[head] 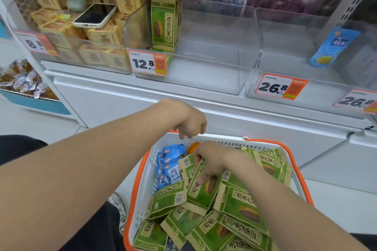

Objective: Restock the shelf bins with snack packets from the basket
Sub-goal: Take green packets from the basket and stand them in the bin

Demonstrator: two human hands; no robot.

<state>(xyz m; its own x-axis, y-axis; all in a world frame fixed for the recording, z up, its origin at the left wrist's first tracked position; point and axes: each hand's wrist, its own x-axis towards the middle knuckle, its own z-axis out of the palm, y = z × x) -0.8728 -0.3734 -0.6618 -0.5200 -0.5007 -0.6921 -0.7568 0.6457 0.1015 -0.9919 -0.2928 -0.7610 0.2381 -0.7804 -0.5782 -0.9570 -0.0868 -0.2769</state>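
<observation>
- right hand [210, 161] is down in the basket [142, 179], fingers curled over the top edge of one green packet [212, 186] with the thumb on its face. looks like a pinch grip to me, though the fingertips are tucked behind the packet, so i can't see how firm it is
- left hand [189, 120] hangs over the far rim of the basket with its fingers loosely curled down, holding nothing
- that packet sits in the far-middle of the heap of green packets [234, 204], just right of the blue packets [171, 165]. it leans at a slant, long axis running roughly near-left to far-right, not flat and not upright
- the bit that matters: the middle bin [204, 79], the one with the 12.8 tag [146, 63], is far from and above the hand, a little to the left. the standing green packets [165, 20] in it are upright, face toward us, packed against the bin's left side, and everything to their right is bare
- so my guess is the packet has to be lifted away and up, then turned so its long axis stands vertical before it slots in just right of that row
- right hand is already on it and the left is nearer the shelf, so the left could steady the row if it tips
- task looks barely started, the basket is loaded
- side note: there's a phone [94, 15] lying on the tan boxes in the left bin, well clear of the path
</observation>
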